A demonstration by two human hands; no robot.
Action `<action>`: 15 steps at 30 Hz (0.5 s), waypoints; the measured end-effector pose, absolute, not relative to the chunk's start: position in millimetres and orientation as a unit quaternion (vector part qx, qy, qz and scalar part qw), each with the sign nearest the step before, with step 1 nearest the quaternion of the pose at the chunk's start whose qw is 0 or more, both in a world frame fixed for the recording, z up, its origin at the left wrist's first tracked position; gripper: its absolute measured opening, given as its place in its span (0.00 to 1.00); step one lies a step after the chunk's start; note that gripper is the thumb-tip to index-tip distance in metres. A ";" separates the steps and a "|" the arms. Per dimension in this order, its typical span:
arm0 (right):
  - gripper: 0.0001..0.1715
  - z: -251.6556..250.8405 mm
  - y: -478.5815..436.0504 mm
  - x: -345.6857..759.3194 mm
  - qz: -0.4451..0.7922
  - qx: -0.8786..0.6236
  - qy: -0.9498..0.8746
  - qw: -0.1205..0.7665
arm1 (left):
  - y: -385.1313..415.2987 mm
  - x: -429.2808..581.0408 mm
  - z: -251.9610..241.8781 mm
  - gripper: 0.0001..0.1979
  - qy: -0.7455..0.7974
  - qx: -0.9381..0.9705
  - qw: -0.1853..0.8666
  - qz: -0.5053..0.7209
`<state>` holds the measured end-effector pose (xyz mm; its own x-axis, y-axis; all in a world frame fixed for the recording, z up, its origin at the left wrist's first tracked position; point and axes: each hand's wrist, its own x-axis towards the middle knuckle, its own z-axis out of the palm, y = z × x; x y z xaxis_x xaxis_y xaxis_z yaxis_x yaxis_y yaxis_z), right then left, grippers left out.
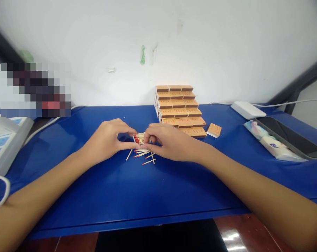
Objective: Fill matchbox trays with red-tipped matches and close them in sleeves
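Note:
A small white matchbox tray [133,138] full of red-tipped matches [137,139] is between my two hands, over the desk. My left hand [108,138] grips its left end, thumb on the near side and fingers on the far side. Bent over the tray's right part, my right hand [166,141] has its thumb and fingers drawn together at the near edge; what they pinch is hidden. Several loose matches [149,161] lie scattered on the desk just below the tray, some crossing one another.
Orange matchboxes [179,112] rise in a stepped stack against the wall behind my right hand. One separate matchbox piece [214,130] lies right of it. On the blue desk [158,196], a phone [289,136], tissue pack [275,145] and white device [247,110] are right; a power strip [8,147] is left.

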<state>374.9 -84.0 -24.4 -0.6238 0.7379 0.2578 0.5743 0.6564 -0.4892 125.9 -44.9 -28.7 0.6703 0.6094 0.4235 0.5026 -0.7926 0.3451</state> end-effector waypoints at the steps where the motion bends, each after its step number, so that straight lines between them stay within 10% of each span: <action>1: 0.07 -25.1 -83.6 375.1 0.182 -0.371 -0.884 0.220 | -44.8 126.2 -28.6 0.21 0.305 0.909 0.103 0.265; 15: 0.05 -25.6 -82.6 376.3 0.150 -0.385 -0.881 0.231 | -45.3 126.6 -29.0 0.19 0.290 0.912 0.112 0.266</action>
<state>376.3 -82.6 -25.6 -0.5972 0.7469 0.2923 0.6082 0.6593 -0.4420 126.6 -45.3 -29.0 0.6901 0.5890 0.4205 0.4698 -0.8066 0.3587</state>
